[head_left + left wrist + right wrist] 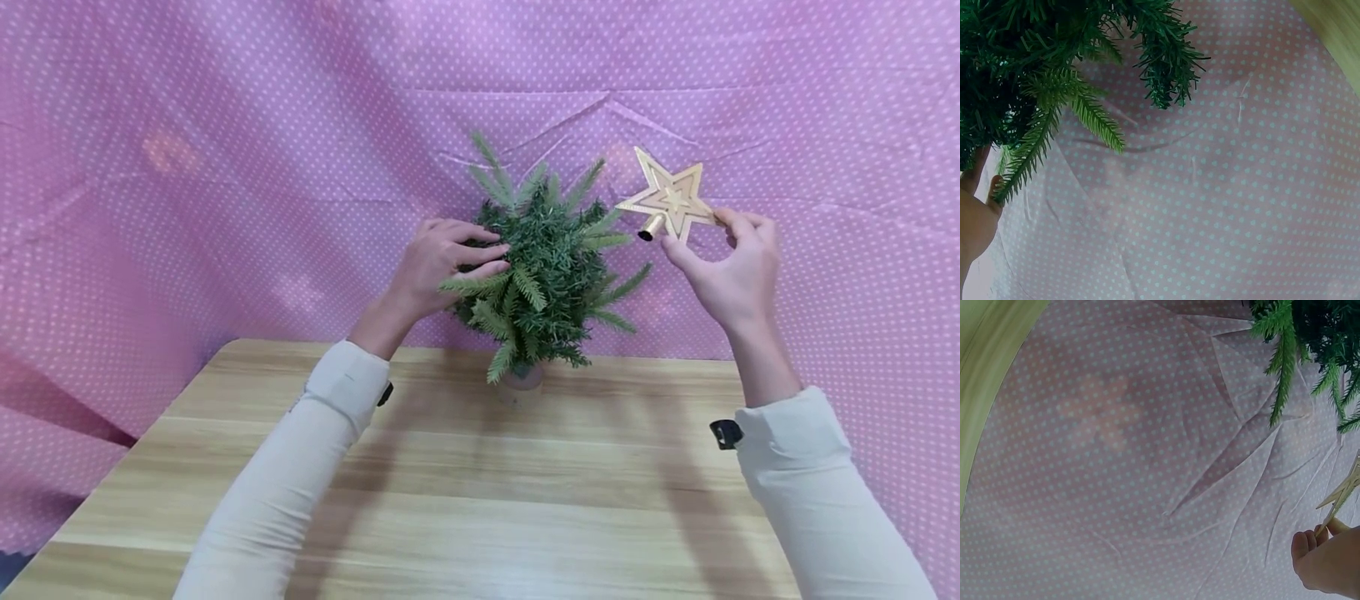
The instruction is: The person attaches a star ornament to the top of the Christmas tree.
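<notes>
A small artificial Christmas tree [551, 275] stands on the wooden table [480, 500], its round base [521, 387] partly covered by low branches. My left hand [450, 262] rests on the tree's left side, fingers slightly bent and spread among the needles; its thumb is hidden in the head view. To the right of the tree, my right hand [738, 262] pinches a gold star tree topper [673, 198] between thumb and fingers. The star's short tube [652, 227] points down to the left, towards the tree. In the right wrist view, the star appears nearly edge-on at the right border.
A pink cloth with pale dots [300, 150] hangs behind the table and along its sides. Light green branch tips [633, 283] stick out from the tree towards the right hand. A dark band [726, 434] sits at the right wrist.
</notes>
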`<state>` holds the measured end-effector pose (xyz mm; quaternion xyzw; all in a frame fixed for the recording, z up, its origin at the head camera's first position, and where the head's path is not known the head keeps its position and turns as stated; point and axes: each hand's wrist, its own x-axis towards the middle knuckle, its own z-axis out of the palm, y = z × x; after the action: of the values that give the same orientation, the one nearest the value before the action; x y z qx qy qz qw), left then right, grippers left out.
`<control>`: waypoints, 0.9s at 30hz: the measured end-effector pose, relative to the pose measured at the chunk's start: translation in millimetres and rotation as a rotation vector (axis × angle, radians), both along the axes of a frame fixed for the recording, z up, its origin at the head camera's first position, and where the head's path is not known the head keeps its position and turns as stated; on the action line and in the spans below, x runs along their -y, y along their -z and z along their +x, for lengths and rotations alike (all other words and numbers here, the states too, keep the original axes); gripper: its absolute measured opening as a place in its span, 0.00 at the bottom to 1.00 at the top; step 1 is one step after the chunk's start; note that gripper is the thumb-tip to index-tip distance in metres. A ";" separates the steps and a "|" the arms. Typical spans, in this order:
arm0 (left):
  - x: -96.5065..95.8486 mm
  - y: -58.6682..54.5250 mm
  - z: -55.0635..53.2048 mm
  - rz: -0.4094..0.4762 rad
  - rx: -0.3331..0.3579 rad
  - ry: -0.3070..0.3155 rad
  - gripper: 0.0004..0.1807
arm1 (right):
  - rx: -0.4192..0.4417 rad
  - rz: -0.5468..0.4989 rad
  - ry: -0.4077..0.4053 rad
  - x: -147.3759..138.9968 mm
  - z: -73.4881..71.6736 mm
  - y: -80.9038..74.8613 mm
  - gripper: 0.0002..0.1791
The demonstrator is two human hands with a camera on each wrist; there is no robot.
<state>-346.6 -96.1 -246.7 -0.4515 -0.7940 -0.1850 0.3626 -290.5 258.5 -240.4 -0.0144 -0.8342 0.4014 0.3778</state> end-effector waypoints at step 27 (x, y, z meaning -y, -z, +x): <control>-0.2 -1.2 1.7 -0.017 0.013 -0.016 0.15 | -0.084 -0.038 0.070 37.9 -4.7 -22.2 0.47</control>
<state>-344.9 -95.9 -245.5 -0.4471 -0.8014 -0.1783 0.3549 -295.2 220.7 -218.2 -0.0340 -0.8087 0.4040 0.4261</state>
